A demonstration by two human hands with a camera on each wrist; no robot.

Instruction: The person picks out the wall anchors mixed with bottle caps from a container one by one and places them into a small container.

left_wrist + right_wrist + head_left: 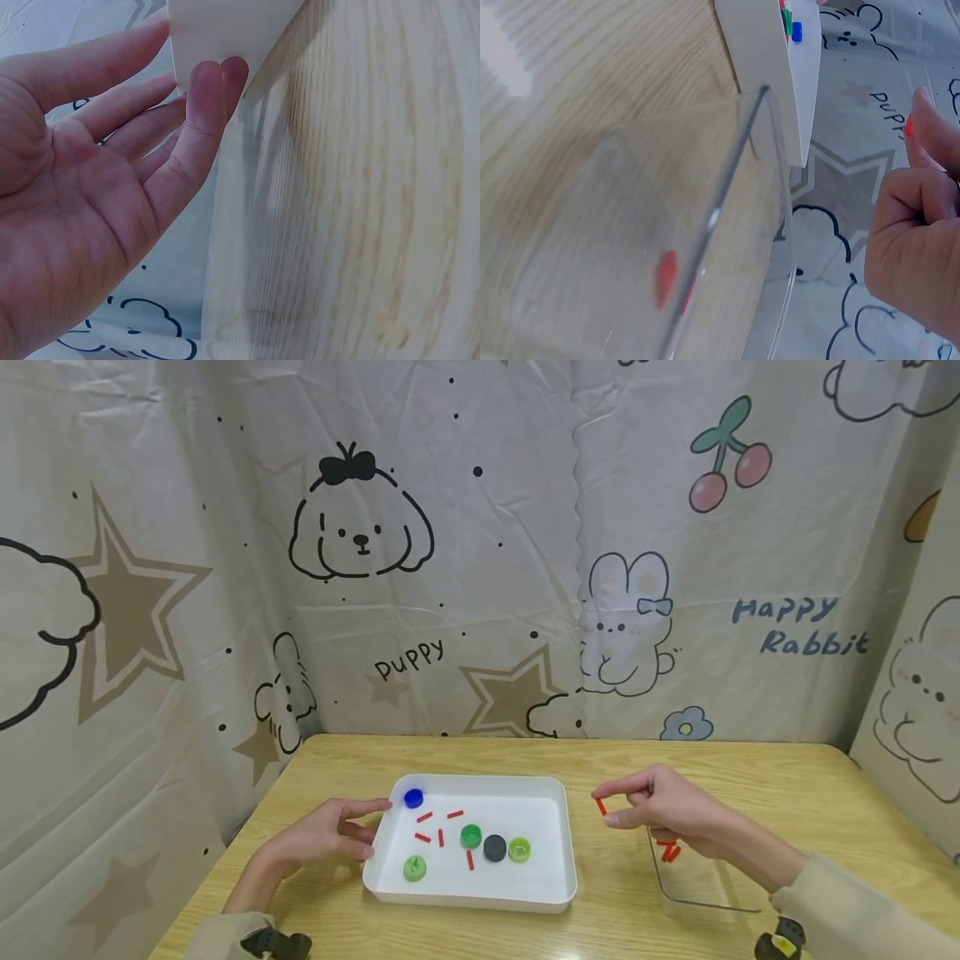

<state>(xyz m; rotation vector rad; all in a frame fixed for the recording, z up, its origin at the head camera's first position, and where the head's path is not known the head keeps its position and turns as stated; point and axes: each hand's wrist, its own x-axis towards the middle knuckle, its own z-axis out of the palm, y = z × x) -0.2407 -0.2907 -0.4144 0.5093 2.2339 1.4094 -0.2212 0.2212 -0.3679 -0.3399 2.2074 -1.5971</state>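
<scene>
One short, slim, straight, bright-red stick (pixel 601 807). Slants above light wood-grain surface (pixel 611 893), pinched between thumb and forefinger of right hand (pixel 663 806), between shallow white rectangular tray (pixel 517 802) and clear rectangular plastic box (pixel 701 889). In tray: five similar red sticks (pixel 470 860), scattered; five round plastic caps (pixel 494 847), blue, dark grey, three greens. In box: more red sticks (pixel 667 852), bunched. Against tray's left side: left hand (pixel 322 833), relaxed, fingertips touching.

Black "PUPPY" (pixel 409 660), blue "Happy Rabbit" (pixel 813 631), both on printed curtain (pixel 525 585)
</scene>
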